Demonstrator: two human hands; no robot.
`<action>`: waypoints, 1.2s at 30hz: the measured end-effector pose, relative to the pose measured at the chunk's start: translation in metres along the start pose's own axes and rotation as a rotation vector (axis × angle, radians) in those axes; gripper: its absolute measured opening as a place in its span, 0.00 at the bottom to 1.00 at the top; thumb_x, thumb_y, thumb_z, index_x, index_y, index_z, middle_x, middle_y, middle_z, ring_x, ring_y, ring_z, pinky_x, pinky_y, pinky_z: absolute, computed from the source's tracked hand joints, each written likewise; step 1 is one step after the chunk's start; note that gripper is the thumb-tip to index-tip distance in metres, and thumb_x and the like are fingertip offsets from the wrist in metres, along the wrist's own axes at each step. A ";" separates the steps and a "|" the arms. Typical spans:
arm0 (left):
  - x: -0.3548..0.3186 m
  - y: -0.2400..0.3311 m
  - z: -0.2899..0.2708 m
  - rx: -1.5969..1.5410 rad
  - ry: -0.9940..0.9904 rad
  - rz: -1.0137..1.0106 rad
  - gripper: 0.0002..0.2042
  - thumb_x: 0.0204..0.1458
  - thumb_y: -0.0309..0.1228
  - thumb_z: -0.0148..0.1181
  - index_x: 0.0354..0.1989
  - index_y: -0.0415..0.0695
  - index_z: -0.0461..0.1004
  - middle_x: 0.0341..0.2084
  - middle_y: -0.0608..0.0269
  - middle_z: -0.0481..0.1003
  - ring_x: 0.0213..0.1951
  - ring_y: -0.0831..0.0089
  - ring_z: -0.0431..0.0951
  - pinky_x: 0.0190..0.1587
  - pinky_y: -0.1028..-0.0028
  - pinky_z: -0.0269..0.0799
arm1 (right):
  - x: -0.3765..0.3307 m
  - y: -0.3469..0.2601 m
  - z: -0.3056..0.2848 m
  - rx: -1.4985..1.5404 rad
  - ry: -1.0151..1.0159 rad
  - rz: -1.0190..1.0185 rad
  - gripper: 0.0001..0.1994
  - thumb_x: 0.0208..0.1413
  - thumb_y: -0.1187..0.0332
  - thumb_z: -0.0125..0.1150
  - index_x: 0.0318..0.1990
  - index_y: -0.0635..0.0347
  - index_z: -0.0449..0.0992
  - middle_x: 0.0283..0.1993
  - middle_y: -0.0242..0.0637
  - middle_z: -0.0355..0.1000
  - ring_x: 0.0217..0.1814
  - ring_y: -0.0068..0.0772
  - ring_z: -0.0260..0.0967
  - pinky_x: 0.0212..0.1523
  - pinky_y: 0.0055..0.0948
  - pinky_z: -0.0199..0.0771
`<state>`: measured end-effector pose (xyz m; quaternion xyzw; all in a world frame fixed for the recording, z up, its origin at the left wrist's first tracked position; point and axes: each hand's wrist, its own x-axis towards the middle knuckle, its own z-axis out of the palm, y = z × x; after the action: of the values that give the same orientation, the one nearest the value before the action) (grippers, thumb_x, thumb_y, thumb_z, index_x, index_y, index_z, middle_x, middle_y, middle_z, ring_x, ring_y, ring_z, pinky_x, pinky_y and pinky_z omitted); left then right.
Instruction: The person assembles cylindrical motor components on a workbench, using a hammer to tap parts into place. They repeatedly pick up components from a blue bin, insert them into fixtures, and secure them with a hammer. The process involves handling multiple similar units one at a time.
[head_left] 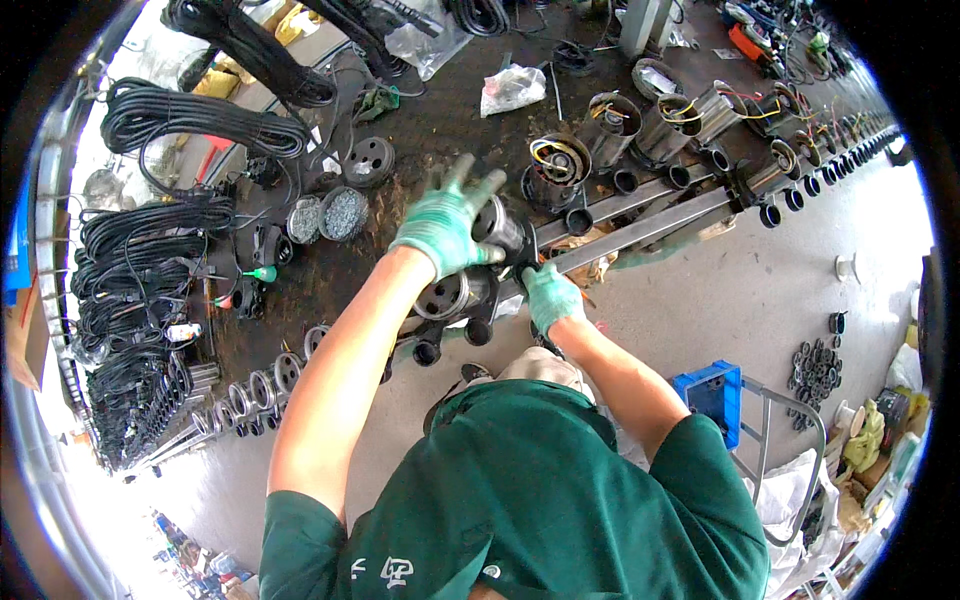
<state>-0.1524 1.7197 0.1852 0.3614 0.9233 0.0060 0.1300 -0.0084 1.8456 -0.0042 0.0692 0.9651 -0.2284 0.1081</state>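
Note:
My left hand (442,222), in a green glove, rests on top of a shiny metal motor cylinder (497,225) that stands on a long steel rail (640,215). My right hand (551,297), also gloved, grips the black fitting at the cylinder's base on the near side of the rail. A second metal cylinder (450,295) lies just below my left wrist. Black round caps (478,330) sit along the rail's near edge.
Several motor housings with coloured wires (615,120) line the rail to the right. Coils of black cable (150,270) pile up at the left. Bowls of small screws (343,213) sit on the dark bench. A blue crate (712,392) and metal-frame cart stand at lower right.

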 end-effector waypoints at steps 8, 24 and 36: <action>0.029 0.035 0.018 -0.088 -0.196 0.164 0.48 0.35 0.41 0.80 0.70 0.53 0.63 0.63 0.43 0.63 0.59 0.43 0.72 0.61 0.54 0.73 | -0.042 0.011 -0.007 0.153 -0.066 0.055 0.10 0.65 0.66 0.50 0.48 0.55 0.75 0.47 0.57 0.72 0.46 0.57 0.77 0.43 0.48 0.80; 0.017 0.062 0.009 0.125 -0.354 0.217 0.45 0.38 0.42 0.78 0.68 0.45 0.64 0.65 0.41 0.62 0.62 0.43 0.70 0.64 0.56 0.70 | -0.082 0.096 -0.005 0.661 0.075 0.092 0.18 0.58 0.64 0.62 0.56 0.56 0.77 0.54 0.48 0.77 0.54 0.54 0.75 0.54 0.45 0.76; -0.016 0.147 -0.029 -0.494 -0.037 0.785 0.39 0.47 0.45 0.75 0.65 0.41 0.67 0.64 0.47 0.65 0.61 0.46 0.72 0.64 0.56 0.70 | -0.489 0.205 0.272 0.627 0.152 1.423 0.14 0.63 0.62 0.58 0.50 0.59 0.77 0.40 0.43 0.80 0.36 0.42 0.79 0.38 0.40 0.79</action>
<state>-0.0503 1.8205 0.2319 0.6417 0.6851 0.2681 0.2167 0.5502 1.8621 -0.2117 0.7143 0.5838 -0.3607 0.1374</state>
